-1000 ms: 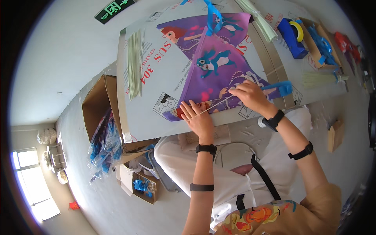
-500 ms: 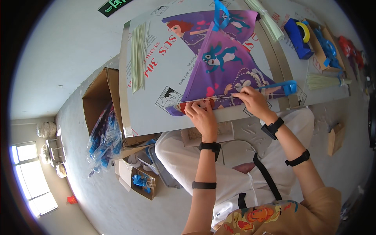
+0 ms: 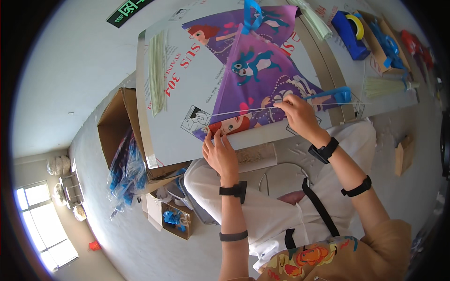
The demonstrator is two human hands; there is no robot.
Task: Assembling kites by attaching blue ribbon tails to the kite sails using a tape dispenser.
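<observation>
A purple kite (image 3: 262,91) printed with a red-haired figure and a blue-and-white animal lies over the table. My right hand (image 3: 300,117) pinches a thin pale rod (image 3: 243,111), which runs across the kite's near part. At the kite's near left corner, beside the printed red hair, the bent fingers of my left hand (image 3: 220,152) grip the fabric edge; the thumb's hold is partly hidden. A blue ribbon strip (image 3: 344,95) lies just beyond my right hand. Another blue ribbon loop (image 3: 252,18) sits at the far end of the kite.
Bundles of pale rods lie at the table's left (image 3: 157,75) and far right. A blue tape dispenser (image 3: 349,40) stands near a cardboard box (image 3: 391,65) of blue ribbon. To the left, a large carton (image 3: 112,112) holds plastic-wrapped pieces; a smaller box (image 3: 183,229) is below it.
My left hand has moved left and nearer me, from the printed face to the kite's corner. The rod's left part now stands farther from the near edge, still in my right hand.
</observation>
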